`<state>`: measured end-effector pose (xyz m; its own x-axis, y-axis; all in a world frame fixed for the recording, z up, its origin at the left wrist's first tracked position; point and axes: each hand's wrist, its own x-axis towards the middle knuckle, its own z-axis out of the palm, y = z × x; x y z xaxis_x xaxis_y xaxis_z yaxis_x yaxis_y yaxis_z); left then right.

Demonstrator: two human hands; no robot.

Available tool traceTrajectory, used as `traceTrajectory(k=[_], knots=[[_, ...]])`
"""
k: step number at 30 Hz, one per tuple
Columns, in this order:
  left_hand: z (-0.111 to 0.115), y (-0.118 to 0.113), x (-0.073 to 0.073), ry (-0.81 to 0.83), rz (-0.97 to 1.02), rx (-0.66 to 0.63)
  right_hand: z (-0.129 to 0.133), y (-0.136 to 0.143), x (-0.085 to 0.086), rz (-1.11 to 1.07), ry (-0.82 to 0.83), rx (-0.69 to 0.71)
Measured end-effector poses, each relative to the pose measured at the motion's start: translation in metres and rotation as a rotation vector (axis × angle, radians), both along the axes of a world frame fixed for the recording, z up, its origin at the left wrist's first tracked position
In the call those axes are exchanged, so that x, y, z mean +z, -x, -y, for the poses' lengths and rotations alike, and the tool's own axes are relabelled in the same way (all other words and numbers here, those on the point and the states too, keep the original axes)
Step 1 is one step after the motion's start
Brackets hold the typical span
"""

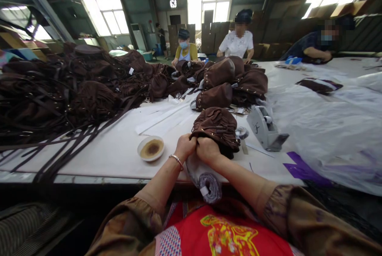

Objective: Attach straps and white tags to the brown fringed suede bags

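The pale table (98, 158) is the largest thing. On its left side lies a big heap of dark bags (98, 77), and on its right side a clear plastic sheet (322, 117). Near the front edge, at the middle, is the brown bag (214, 123). To the right of it stands a tape dispenser (264, 130); to the left is a shallow bowl (151, 148). The left hand (185, 147) and the right hand (208, 150), side by side, both have their grip closed upon the bag's near rim.
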<state>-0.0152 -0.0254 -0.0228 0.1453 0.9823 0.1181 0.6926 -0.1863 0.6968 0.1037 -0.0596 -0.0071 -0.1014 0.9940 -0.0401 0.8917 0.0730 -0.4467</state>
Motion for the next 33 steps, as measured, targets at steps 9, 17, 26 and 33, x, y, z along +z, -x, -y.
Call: traceTrajectory(k=[9,17,26,33], knots=[[-0.002,0.001,-0.007,0.008,0.092,-0.032,-0.011,-0.02,-0.019,-0.246,0.026,0.15],[-0.003,-0.007,0.003,-0.059,0.052,0.021,-0.008,-0.044,-0.011,-0.168,-0.307,0.64],[0.004,0.0,0.008,-0.324,-0.166,-0.019,0.009,-0.043,-0.009,-0.277,-0.23,0.312],[0.007,-0.001,0.004,-0.401,-0.24,-0.083,0.002,-0.025,-0.014,-0.493,0.021,0.021]])
